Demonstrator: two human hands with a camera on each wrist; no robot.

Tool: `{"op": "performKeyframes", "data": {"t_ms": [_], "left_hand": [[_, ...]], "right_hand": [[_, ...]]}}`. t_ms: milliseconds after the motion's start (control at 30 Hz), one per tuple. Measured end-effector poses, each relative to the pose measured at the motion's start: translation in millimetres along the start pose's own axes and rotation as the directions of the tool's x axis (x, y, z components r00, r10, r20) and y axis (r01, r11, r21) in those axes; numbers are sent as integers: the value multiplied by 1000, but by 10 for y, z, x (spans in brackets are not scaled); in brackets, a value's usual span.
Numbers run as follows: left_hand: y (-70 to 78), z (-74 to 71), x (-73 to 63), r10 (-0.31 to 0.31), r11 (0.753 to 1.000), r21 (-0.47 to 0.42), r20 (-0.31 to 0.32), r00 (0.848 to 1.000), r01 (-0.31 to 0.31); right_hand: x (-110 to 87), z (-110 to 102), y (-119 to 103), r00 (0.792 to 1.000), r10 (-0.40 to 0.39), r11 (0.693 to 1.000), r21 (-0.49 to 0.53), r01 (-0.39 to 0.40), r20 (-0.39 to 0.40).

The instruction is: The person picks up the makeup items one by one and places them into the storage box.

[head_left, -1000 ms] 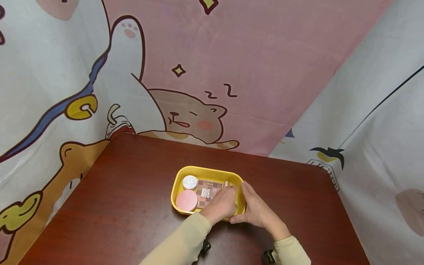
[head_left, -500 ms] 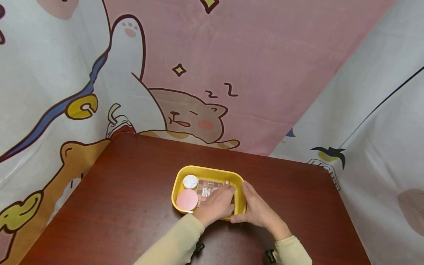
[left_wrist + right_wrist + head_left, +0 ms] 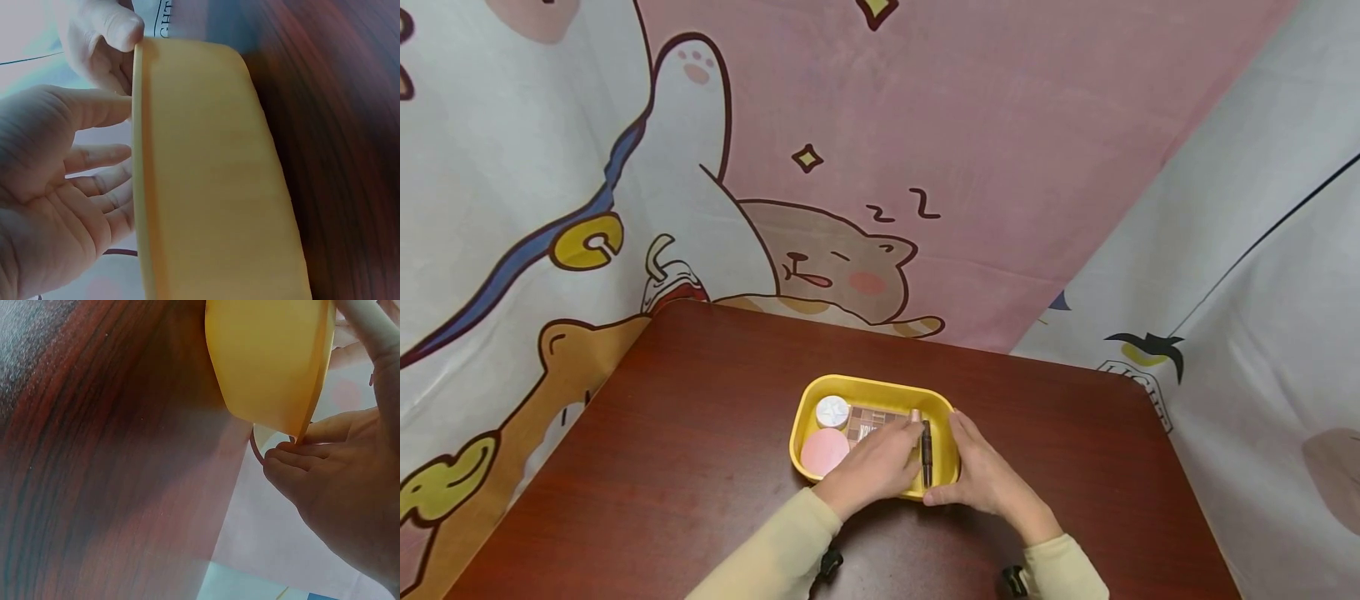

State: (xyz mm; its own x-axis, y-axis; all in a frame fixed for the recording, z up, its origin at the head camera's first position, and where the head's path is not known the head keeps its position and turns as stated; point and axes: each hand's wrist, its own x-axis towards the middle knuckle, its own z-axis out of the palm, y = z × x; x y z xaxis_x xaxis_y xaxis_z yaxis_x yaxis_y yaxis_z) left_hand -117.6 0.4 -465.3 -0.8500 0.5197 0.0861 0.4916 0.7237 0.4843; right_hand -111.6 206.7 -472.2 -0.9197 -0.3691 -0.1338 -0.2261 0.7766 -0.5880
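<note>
A yellow tray [image 3: 880, 384] sits on the table with cosmetics in it. Inside its right half reaches my left hand [image 3: 876, 467], fingers extended over a brown checkered makeup palette [image 3: 871, 417] that it partly covers. Just right of those fingers lies a slim black cosmetic pen [image 3: 927, 457], and a rose-gold tube [image 3: 915, 415] shows beyond the fingertips. My right hand [image 3: 988, 479] holds the tray's right end, thumb at the near corner and fingers at the far one. In the left wrist view, the left fingers [image 3: 100, 153] are spread behind the tray wall.
At the tray's left end are a white round jar [image 3: 832, 411] and a pink round compact [image 3: 824, 452]. The dark red wooden table [image 3: 715, 433] surrounds the tray. A cartoon-printed cloth [image 3: 1000, 167] hangs behind the table and at its sides.
My left hand has loosened from a curled pose and drawn back left, uncovering the black pen and covering more of the palette. The right hand stays at the tray's end.
</note>
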Motion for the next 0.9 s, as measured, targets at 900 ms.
{"op": "performKeyframes", "data": {"t_ms": [900], "left_hand": [[-403, -333, -419, 67, 997, 46, -125, 990, -62]], "right_hand": [[-21, 47, 23, 996, 92, 995, 28, -92, 6]]}}
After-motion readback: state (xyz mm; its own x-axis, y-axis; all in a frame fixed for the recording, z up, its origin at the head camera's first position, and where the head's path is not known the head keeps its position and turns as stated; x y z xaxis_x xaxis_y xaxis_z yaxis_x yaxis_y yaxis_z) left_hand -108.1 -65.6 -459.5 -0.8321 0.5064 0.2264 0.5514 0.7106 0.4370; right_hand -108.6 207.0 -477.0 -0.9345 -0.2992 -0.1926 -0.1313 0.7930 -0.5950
